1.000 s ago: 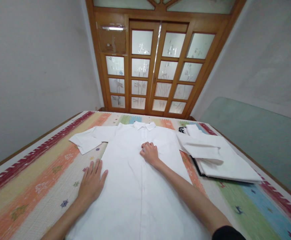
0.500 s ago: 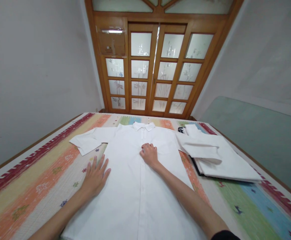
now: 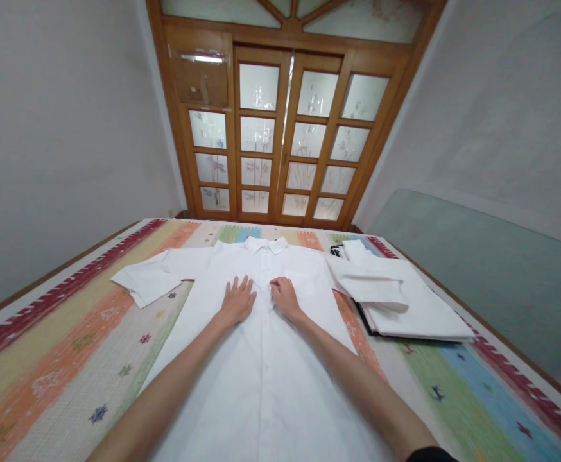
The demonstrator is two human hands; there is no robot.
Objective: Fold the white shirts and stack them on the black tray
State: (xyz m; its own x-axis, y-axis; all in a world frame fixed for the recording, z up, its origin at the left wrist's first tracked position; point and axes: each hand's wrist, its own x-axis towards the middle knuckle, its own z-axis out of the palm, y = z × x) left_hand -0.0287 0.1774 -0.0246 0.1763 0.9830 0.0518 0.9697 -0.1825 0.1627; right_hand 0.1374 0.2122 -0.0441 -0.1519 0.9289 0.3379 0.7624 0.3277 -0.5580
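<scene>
Right hand point(image 3: 285, 298): fingers bent inward at the button placket point(image 3: 263, 346) of the white shirt point(image 3: 290, 378); cannot tell whether my grip pinches cloth there. Left hand point(image 3: 238, 301): fingers spread, palm down on the shirt's chest, just beside the placket. Shirt lies front up, collar point(image 3: 266, 245) at the far end, left-side sleeve point(image 3: 148, 277) out flat. Right-side sleeve point(image 3: 367, 282) overlaps a dark-edged folded white stack point(image 3: 434, 311). Beneath all, a striped, patterned cloth point(image 3: 69, 359). Beyond, wooden doors point(image 3: 281, 154) with frosted panes.
</scene>
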